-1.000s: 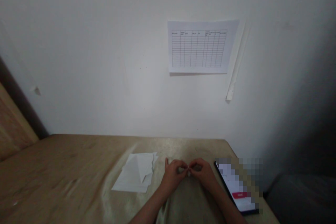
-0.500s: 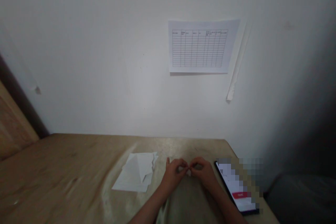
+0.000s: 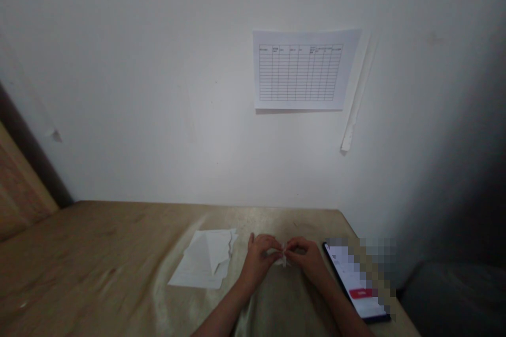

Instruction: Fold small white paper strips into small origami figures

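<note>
My left hand (image 3: pixel 259 259) and my right hand (image 3: pixel 306 258) meet over the tan table (image 3: pixel 98 258), fingertips pinched together. Between them is a small white piece of folded paper (image 3: pixel 283 259), mostly hidden by the fingers. Both hands are closed on it. A loose pile of white paper sheets (image 3: pixel 207 264) lies flat just left of my left hand.
A phone (image 3: pixel 356 284) with a lit screen lies near the table's right edge, close to my right forearm. A printed table sheet (image 3: pixel 302 69) is stuck on the white wall behind. A wooden panel (image 3: pixel 19 184) stands at the far left.
The fingers have shifted slightly on the small paper, and a bit more of its white edge now shows between the hands. The hands stay in the same place.
</note>
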A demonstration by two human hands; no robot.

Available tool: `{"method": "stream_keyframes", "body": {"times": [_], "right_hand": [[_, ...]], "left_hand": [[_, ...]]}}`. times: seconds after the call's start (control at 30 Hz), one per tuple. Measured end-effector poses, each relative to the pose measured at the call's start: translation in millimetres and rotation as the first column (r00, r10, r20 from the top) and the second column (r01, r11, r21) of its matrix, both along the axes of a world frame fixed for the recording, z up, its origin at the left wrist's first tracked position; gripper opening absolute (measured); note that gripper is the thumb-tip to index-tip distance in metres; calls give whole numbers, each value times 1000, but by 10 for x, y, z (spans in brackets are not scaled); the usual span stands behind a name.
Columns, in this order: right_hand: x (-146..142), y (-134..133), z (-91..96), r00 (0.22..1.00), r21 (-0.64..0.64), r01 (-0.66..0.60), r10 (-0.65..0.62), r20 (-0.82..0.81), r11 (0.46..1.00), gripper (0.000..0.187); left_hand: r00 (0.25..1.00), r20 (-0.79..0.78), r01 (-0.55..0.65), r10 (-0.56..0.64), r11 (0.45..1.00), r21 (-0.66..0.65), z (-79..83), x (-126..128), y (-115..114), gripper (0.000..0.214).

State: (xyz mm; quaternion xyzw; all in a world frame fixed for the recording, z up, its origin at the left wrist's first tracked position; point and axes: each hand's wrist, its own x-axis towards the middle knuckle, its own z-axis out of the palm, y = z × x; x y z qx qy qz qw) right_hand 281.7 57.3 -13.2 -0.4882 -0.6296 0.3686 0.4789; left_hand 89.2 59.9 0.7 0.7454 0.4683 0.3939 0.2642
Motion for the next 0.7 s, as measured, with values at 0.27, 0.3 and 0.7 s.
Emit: {"method": "stream_keyframes", "body": {"times": [0.27, 0.3, 0.7], "right_hand": [[-14, 4, -70, 1000, 16, 4, -4, -22, 1000, 25], [-14, 5, -77, 1000, 18, 4, -4, -15, 1000, 26], [23, -12, -7, 997, 2, -65, 65, -34, 998, 27]], "left_hand": [[1000, 11, 9, -10, 1000, 19, -46, 0, 26, 4], [1000, 11, 9, -9, 1000, 21, -54, -1, 28, 4], [1000, 23, 7, -8, 999, 42, -47, -22, 35, 3]]}}
